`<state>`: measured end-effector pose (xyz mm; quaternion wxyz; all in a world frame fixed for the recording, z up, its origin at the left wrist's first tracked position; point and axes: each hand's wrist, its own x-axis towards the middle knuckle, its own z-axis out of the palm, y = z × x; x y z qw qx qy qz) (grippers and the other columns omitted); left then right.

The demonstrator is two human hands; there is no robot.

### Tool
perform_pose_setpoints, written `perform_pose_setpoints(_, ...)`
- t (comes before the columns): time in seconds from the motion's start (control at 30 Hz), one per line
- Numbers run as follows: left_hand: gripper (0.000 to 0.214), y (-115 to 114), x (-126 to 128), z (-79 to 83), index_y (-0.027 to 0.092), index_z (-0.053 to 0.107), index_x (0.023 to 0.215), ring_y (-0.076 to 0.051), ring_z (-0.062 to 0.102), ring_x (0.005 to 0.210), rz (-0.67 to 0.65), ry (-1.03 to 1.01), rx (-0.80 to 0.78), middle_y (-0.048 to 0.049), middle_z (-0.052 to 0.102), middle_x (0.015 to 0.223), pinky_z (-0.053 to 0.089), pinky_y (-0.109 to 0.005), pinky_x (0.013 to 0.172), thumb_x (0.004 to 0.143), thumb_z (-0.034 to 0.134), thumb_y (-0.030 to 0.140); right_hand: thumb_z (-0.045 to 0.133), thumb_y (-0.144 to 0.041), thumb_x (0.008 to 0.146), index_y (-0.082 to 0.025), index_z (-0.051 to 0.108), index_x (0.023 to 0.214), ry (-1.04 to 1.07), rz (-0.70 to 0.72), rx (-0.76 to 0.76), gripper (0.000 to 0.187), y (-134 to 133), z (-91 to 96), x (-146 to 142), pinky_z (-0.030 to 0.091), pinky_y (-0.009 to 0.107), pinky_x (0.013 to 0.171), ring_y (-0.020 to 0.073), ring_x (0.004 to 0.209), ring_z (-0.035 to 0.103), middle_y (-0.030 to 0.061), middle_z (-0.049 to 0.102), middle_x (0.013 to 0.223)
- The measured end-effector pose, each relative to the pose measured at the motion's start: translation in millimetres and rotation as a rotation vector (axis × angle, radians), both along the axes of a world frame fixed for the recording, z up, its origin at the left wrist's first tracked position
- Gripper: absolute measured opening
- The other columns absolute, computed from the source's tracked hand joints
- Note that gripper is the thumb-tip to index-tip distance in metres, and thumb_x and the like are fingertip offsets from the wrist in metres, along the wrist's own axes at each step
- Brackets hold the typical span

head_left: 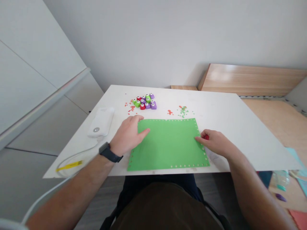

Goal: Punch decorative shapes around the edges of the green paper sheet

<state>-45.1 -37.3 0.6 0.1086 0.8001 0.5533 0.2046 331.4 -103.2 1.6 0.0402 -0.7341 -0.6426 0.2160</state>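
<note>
A green paper sheet (169, 145) lies flat on the white table (240, 127), with small holes punched along its top, right and bottom edges. My left hand (128, 134) rests on the sheet's upper left corner, fingers laid flat and apart, a dark watch on the wrist. My right hand (216, 142) is at the sheet's right edge, fingers closed round a small red punch (206, 137) that is mostly hidden.
A cluster of small red, green and purple punches (145, 101) sits at the table's back. Red and green paper bits (182, 110) are scattered near it. A white power bank (101, 122) with cable lies left. A wooden bed frame (251, 78) stands right.
</note>
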Motion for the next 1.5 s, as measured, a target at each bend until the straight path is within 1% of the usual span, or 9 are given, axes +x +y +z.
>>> perform_pose_setpoints(0.17, 0.046, 15, 35, 13.8, 0.012, 0.064, 0.125, -0.034, 0.065, 0.118, -0.155, -0.019, 0.023, -0.0175, 0.071, 0.125, 0.051, -0.048, 0.105, 0.093, 0.067, 0.044, 0.064, -0.049, 0.09, -0.023, 0.071, 0.083, -0.015, -0.023, 0.001, 0.028, 3, -2.8, 3, 0.042, 0.033, 0.07, 0.0227, 0.078, 0.066, 0.006, 0.076, 0.084)
perform_pose_setpoints(0.27, 0.046, 32, 53, 11.6, 0.011, 0.067, 0.124, -0.034, 0.067, 0.116, -0.231, -0.023, -0.002, -0.0178, 0.072, 0.123, 0.052, -0.046, 0.103, 0.091, 0.07, 0.043, 0.065, -0.047, 0.089, -0.023, 0.071, 0.081, -0.001, -0.002, 0.019, 0.026, 4, -4.6, 6, 0.042, 0.033, 0.069, 0.0223, 0.076, 0.065, 0.0059, 0.076, 0.082)
perform_pose_setpoints(0.37, 0.048, 49, 62, 2.5, 0.012, 0.067, 0.127, -0.034, 0.067, 0.118, -0.283, 0.004, 0.003, -0.0182, 0.072, 0.126, 0.05, -0.046, 0.104, 0.091, 0.07, 0.043, 0.064, -0.045, 0.089, -0.023, 0.069, 0.08, 0.007, 0.012, 0.041, 0.025, 3, -5.4, 7, 0.041, 0.033, 0.069, 0.0223, 0.075, 0.064, 0.0054, 0.075, 0.08)
perform_pose_setpoints(0.5, 0.045, 57, 62, -12.2, 0.015, 0.069, 0.125, -0.034, 0.068, 0.115, -0.31, 0.019, -0.004, -0.0158, 0.075, 0.123, 0.05, -0.046, 0.103, 0.088, 0.073, 0.041, 0.062, -0.042, 0.091, -0.023, 0.066, 0.077, 0.015, 0.053, 0.075, 0.024, 2, -6.0, 8, 0.039, 0.032, 0.068, 0.0212, 0.072, 0.062, 0.0039, 0.072, 0.076)
perform_pose_setpoints(0.67, 0.039, 53, 57, -25.1, 0.016, 0.071, 0.122, -0.034, 0.068, 0.114, -0.335, 0.009, -0.005, -0.0157, 0.075, 0.121, 0.05, -0.048, 0.102, 0.091, 0.071, 0.039, 0.057, -0.043, 0.094, -0.023, 0.062, 0.079, 0.003, 0.122, 0.074, 0.025, 1, -4.8, 9, 0.037, 0.031, 0.067, 0.0198, 0.069, 0.059, 0.0023, 0.068, 0.073)
perform_pose_setpoints(1.0, 0.037, 49, 57, -32.3, 0.016, 0.071, 0.121, -0.033, 0.066, 0.114, -0.338, -0.051, 0.038, -0.0145, 0.074, 0.121, 0.049, -0.049, 0.104, 0.092, 0.073, 0.037, 0.054, -0.042, 0.095, -0.023, 0.064, 0.08, 0.033, 0.12, 0.08, 0.026, 3, -1.9, 3, 0.037, 0.031, 0.066, 0.0191, 0.067, 0.058, 0.0013, 0.066, 0.07)
perform_pose_setpoints(1.2, 0.037, 51, 57, -34.8, 0.017, 0.072, 0.122, -0.031, 0.066, 0.107, -0.341, -0.083, 0.045, -0.0136, 0.073, 0.113, 0.049, -0.047, 0.099, 0.092, 0.073, 0.037, 0.06, -0.05, 0.094, -0.023, 0.065, 0.078, 0.091, 0.008, 0.169, 0.032, 4, 4.0, 2, 0.04, 0.031, 0.064, 0.0176, 0.064, 0.056, 0.001, 0.067, 0.068)
perform_pose_setpoints(1.33, 0.021, 55, 57, -36.0, 0.02, 0.077, 0.105, -0.029, 0.065, 0.098, -0.353, -0.094, 0.023, -0.0109, 0.071, 0.101, 0.049, -0.044, 0.093, 0.096, 0.066, 0.035, 0.065, -0.057, 0.093, -0.023, 0.067, 0.08, 0.201, -0.116, 0.327, 0.037, 6, 16.8, 2, 0.038, 0.03, 0.059, 0.0154, 0.06, 0.051, 0.0003, 0.063, 0.065)
perform_pose_setpoints(1.5, 0.02, 51, 56, -25.2, 0.019, 0.073, 0.095, -0.025, 0.065, 0.091, -0.355, -0.173, -0.018, -0.0084, 0.071, 0.095, 0.049, -0.039, 0.085, 0.098, 0.061, 0.035, 0.071, -0.06, 0.089, -0.022, 0.067, 0.082, 0.419, -0.208, 0.495, 0.04, 20, 32.1, 4, 0.034, 0.028, 0.054, 0.0133, 0.059, 0.045, -0.0005, 0.058, 0.066)
